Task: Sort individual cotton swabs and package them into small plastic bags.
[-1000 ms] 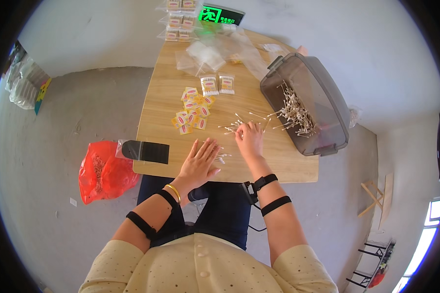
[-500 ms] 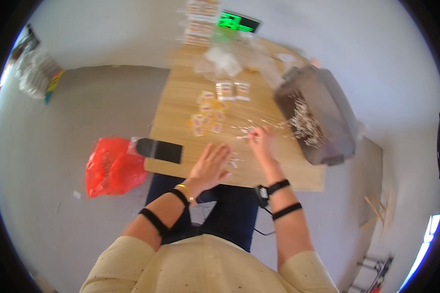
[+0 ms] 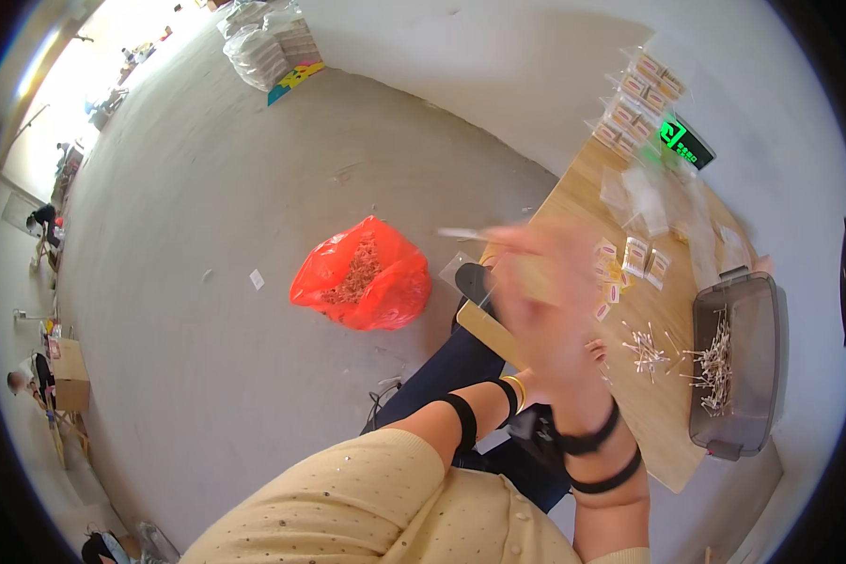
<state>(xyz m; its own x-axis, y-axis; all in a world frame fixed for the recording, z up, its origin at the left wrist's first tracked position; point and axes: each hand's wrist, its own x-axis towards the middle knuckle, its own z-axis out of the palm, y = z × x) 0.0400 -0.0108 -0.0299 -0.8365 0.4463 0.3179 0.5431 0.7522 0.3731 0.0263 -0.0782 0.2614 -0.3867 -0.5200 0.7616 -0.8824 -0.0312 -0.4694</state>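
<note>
My right hand [image 3: 559, 296], smeared by motion, is lifted over the table's left edge. Its fingertips pinch a thin white cotton swab [image 3: 461, 233] that points left. Behind it my left hand [image 3: 596, 352] is mostly hidden; only a few curled fingertips show over the table. Loose cotton swabs [image 3: 645, 350] lie to the right of those fingertips. A grey translucent bin [image 3: 775, 376], tipped toward me, holds many more swabs [image 3: 714, 367]. To the left, an open red plastic bag [image 3: 404, 287] with small pinkish bits inside stands on the floor.
Small yellow-and-white packets [image 3: 614, 291] and two larger packs [image 3: 635, 256] lie on the wooden table [image 3: 663, 428]. Farther back are clear plastic bags [image 3: 644, 197], stacked packs [image 3: 634, 103] and a green-lit display [image 3: 686, 141]. A black flat piece [image 3: 475, 280] juts past the table edge.
The view has swung left, toward the red bag. My right hand has risen from the loose swabs and crossed left with a swab. My left hand is now largely covered by it.
</note>
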